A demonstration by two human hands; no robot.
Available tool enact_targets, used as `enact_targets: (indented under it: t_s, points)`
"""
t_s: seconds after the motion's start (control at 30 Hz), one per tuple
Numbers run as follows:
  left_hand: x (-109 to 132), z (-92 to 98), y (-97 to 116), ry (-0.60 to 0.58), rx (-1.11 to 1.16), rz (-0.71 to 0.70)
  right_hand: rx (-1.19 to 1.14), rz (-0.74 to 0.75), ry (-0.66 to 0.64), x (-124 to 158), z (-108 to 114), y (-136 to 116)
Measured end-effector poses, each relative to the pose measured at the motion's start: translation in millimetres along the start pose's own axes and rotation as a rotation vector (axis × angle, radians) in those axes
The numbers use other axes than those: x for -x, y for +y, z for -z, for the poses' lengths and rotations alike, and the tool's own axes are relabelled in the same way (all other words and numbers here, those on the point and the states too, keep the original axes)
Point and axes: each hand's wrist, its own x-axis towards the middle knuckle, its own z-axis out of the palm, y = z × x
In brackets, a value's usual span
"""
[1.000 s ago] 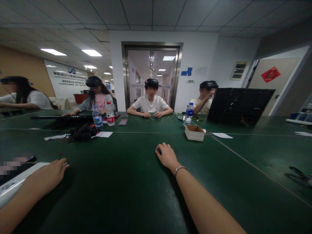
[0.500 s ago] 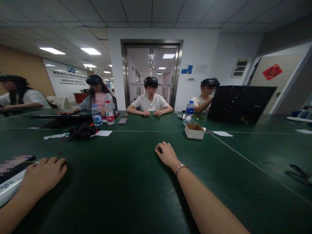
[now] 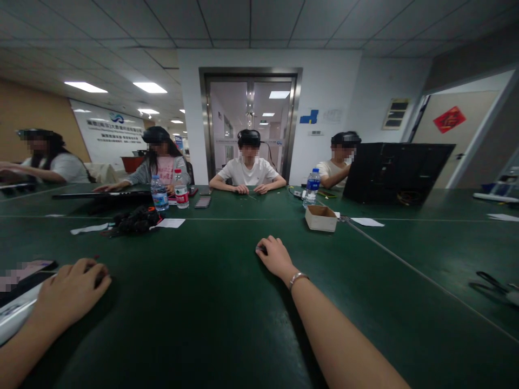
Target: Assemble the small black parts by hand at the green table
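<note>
Across the broad, dark-green tabletop (image 3: 194, 319), a glossy white, rounded object (image 3: 19, 312) lies at the left, partly covered by the bent-fingered left hand (image 3: 72, 283). Well apart, the curled right hand (image 3: 277, 259) wears a slim silver metal bracelet (image 3: 299, 278); I cannot tell whether either hand grips anything.

A dark green table (image 3: 194, 324) crossed by pale seams spans the lower half of the frame. Left of centre stand a blue-labelled bottle (image 3: 159, 195) and a red-capped bottle (image 3: 181, 192); below them lies a black tangled bundle (image 3: 135, 221). Right of centre sits an open box (image 3: 318, 220), near a blue-capped bottle (image 3: 312, 187). A white smooth-cased object (image 3: 18, 316), partly hidden, lies lower left.
</note>
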Motion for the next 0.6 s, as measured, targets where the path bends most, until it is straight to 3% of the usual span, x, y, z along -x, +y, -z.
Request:
enact_targets:
  t_s: [0.17, 0.23, 0.3, 0.37, 0.43, 0.5, 0.6]
  points:
    - [1.3, -7.5, 0.4, 0.15, -0.105, -0.087, 0.021, -0.012, -0.008, 0.1, 2.7, -4.0]
    - [1.7, -6.3, 11.9, 0.254, -0.141, -0.25, 0.029, -0.014, -0.005, 0.2, 3.3, -5.7]
    - [0.7, -0.8, 37.0, 0.3, -0.128, -0.478, 0.036, -0.013, -0.004, 0.3, 3.1, -6.7]
    - [-2.1, 7.6, 77.4, 0.27, -0.055, -0.635, 0.041, -0.013, -0.001, 0.4, 2.4, -6.7]
    - [-6.6, 16.0, 129.3, 0.226, 0.091, -0.673, 0.039, -0.016, -0.002, 0.6, 1.7, -5.9]
    - [-12.0, 21.5, 185.7, 0.136, 0.301, -0.691, 0.03, -0.018, -0.007, 1.0, 1.3, -4.9]
    - [-19.0, 21.8, 261.4, -0.094, 0.704, -0.612, 0.035, -0.003, 0.005, 1.4, 0.3, -3.5]
